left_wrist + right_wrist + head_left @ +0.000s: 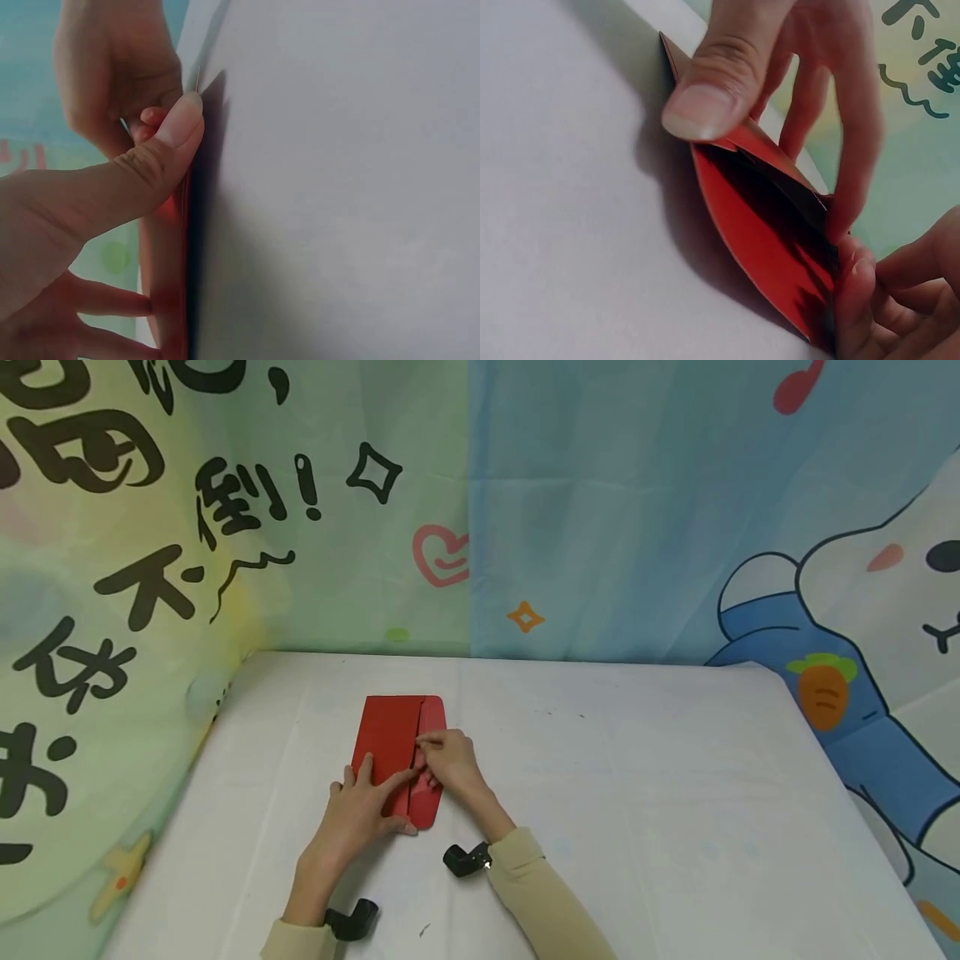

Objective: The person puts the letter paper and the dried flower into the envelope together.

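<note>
A red envelope [386,731] lies on the white table, its lighter flap [432,714] turned out to the right. My left hand [356,810] rests on the body of the envelope with fingers spread and straight, its thumb by the near edge. At the opening beside the flap, my right hand [453,760] pinches the envelope's edge with curled fingers. The right wrist view shows the opening gaping, a red inner panel [757,247] bowed outward and the inside in dark shadow. In the left wrist view the left thumb [180,124] covers part of the envelope's edge.
White cloth covers the table [675,810], with a few small dark specks [581,716] on it. A printed fabric backdrop [600,510] rises behind and at the left. Black camera mounts [467,860] stick out from both wrists.
</note>
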Available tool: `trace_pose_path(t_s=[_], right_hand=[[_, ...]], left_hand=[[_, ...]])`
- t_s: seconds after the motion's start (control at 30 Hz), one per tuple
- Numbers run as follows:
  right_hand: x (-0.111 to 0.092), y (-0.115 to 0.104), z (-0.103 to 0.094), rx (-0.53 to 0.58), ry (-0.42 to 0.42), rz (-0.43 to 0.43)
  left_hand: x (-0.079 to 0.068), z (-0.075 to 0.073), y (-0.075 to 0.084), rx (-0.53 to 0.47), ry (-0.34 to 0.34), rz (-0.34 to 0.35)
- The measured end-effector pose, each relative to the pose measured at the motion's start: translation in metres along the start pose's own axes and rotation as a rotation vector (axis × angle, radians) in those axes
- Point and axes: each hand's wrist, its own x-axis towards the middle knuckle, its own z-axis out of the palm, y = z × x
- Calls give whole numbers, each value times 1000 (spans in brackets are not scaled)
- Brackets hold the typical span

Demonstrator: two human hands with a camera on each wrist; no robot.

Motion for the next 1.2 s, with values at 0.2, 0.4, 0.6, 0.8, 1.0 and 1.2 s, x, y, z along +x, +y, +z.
trace_pose_path(t_s=[0.2, 0.4, 0.6, 0.8, 1.0, 1.2], right_hand=[[-1, 0, -7, -1, 13, 2], [-2, -3, -11, 40, 15, 30], [-5, 0, -13, 47, -8, 23], [-6, -3, -22, 28, 1, -51], [-14, -4, -35, 26, -2, -57], [-33, -7, -59, 40, 20, -59]], left_hand=[[-1, 4, -2, 40, 48, 12], [0, 5, -6, 91, 75, 18], [1, 5, -8, 129, 54, 5], [7, 4, -10, 182, 69, 7], [10, 2, -15, 153, 72, -10], [13, 1, -19, 85, 95, -2]])
